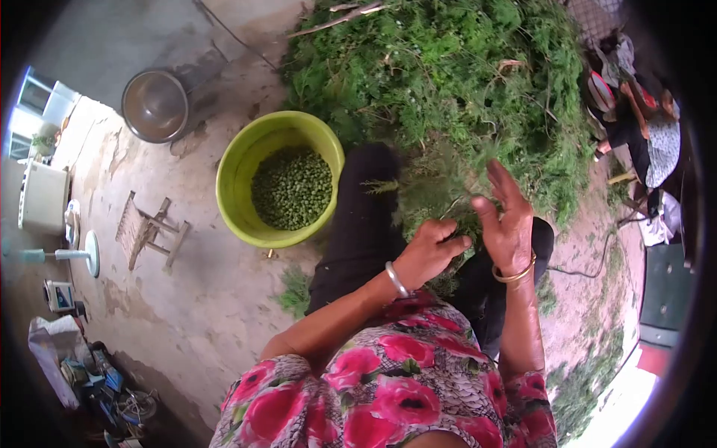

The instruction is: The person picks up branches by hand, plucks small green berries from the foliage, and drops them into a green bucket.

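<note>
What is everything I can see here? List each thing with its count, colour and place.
plant heap: one, green, top centre on the ground
basin: one, yellow-green, left of the heap
green pods or peas: many, green, inside the basin
metal bowl: one, silver, upper left
wooden stool: one, tipped over, left
another person: one, seated, far right
sprig: one, green, between the hands
left hand: one, silver bangle, pinching the sprig
right hand: one, gold bangles, fingers spread open

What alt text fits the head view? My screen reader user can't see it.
Both hands, left hand closed and right hand open, work a sprig from a big pile of green plants over the person's lap. A green bucket of peas stands on the concrete floor beside a metal bowl.
</note>
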Demonstrator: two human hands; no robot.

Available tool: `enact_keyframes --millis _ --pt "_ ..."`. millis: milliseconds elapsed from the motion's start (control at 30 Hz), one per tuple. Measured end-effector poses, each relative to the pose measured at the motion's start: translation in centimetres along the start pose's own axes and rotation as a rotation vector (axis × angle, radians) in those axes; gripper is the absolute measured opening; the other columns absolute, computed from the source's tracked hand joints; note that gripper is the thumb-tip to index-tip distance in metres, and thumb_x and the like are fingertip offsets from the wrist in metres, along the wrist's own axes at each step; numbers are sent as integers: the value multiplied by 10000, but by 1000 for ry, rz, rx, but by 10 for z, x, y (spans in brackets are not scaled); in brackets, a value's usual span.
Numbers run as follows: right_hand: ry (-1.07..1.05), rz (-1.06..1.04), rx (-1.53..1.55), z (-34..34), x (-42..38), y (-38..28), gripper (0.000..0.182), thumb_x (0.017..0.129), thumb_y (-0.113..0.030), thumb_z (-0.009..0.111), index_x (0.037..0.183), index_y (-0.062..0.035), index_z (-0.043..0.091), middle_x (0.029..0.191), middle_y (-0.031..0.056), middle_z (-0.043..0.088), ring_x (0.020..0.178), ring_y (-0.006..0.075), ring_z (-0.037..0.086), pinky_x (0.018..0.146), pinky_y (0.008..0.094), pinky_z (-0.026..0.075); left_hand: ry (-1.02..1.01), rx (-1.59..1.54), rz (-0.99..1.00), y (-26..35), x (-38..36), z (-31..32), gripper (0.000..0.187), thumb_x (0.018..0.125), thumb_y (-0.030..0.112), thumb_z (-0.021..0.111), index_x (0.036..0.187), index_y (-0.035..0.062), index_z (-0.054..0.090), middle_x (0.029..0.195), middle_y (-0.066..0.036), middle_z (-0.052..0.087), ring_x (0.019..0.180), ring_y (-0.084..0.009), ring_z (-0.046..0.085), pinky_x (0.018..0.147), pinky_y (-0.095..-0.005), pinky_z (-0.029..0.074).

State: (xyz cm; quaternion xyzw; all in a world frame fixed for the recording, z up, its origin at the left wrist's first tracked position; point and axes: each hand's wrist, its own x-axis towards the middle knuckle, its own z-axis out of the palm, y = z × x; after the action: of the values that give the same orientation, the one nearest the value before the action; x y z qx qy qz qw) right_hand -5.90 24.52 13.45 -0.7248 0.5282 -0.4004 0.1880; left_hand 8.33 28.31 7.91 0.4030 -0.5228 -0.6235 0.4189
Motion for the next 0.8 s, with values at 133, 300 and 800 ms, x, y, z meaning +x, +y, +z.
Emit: enact_keyframes --millis 133,300,800 --pt "-253 327 112 -17 -53 70 524 776 -145 680 1208 77 482 1004 255 621 856 312 644 731 332 501 -126 -47 36 71 -8 -3 368 816 144 636 599 15 367 555 -1 312 533 -53 301 464 -277 259" --pt "-161 92 -122 7 -82 81 250 720 -225 702 712 -8 577 646 194 580 646 381 587 572 448 461 51 -312 -7 98 -14 -13 139 815 90 567 855 -35 612 685 -65 610 483 -91 489 433 -228 382" --pt "614 816 282 -237 -108 158 201 829 -190 560 648 -129 498 559 -20 432 458 112 430 424 265 369 94 -821 -533 -3 44 -59 240 864 168 593 950 -55 578 836 -226 629 659 -249 625 457 -242 479"
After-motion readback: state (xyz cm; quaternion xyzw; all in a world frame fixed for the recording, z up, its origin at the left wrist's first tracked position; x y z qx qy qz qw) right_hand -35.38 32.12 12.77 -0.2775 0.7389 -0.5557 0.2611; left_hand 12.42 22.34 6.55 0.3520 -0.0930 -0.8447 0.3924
